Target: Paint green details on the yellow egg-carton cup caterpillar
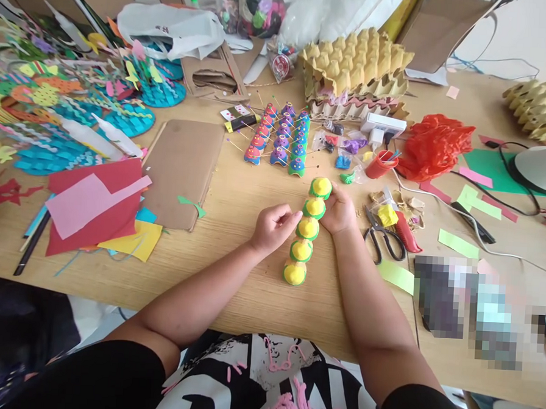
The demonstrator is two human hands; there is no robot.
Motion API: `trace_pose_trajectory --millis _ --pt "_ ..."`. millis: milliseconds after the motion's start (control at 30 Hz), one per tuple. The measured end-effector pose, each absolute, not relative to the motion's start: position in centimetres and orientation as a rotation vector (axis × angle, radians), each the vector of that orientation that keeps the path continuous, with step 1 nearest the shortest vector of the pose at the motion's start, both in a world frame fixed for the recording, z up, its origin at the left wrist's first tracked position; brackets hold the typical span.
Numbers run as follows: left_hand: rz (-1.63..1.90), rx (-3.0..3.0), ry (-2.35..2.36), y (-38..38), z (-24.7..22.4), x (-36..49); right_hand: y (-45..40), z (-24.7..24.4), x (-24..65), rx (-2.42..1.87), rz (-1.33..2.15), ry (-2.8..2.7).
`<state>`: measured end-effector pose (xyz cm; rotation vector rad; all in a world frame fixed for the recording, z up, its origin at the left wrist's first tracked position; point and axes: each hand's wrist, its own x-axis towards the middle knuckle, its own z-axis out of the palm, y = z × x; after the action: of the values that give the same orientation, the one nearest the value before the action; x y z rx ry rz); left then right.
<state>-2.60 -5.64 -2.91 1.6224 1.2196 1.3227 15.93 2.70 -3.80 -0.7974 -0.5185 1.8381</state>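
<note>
A strip of egg-carton cups (307,228), covered with yellow clay and edged in green, slants across the table in front of me. My right hand (339,210) is curled round its far end from the right side; some fingers are hidden behind the strip. On the left side, my left hand (275,229) is closed, with its thumb and forefinger tips against one of the middle cups. Beyond them stand three finished-looking strips: a red and blue one (261,134), a purple and blue one (283,135) and a green and blue one (300,143), with pins sticking out.
Black-handled scissors (385,238) and a red-handled knife (407,231) lie right of my right hand. Farther back are a red cup (381,165), a red plastic bag (436,146) and stacked egg trays (356,62). Cardboard (183,169) and coloured paper (94,201) lie left.
</note>
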Motion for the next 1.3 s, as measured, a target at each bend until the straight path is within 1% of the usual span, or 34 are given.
trace_pose_trajectory --millis 233,533,967,1200,1300 --pt "1.381 1.414 1.274 -4.9 -3.4 -2.9 2.7 -3.6 15.7 -0.794 1.828 -0.496" --pt "1.367 1.423 1.308 -4.8 -3.8 -2.7 3.0 -4.1 15.8 -0.781 1.848 -0.496" --pt "1.279 1.481 1.379 -3.8 -4.1 -2.1 2.7 -3.3 15.6 -0.828 1.82 -0.504" --pt "1.319 1.205 1.2 -1.1 -2.9 -0.8 2.4 -2.9 15.8 -0.81 1.825 -0.542" --pt "1.239 1.0 1.144 0.5 -2.3 -0.5 2.4 -3.1 15.9 -0.795 1.799 -0.564"
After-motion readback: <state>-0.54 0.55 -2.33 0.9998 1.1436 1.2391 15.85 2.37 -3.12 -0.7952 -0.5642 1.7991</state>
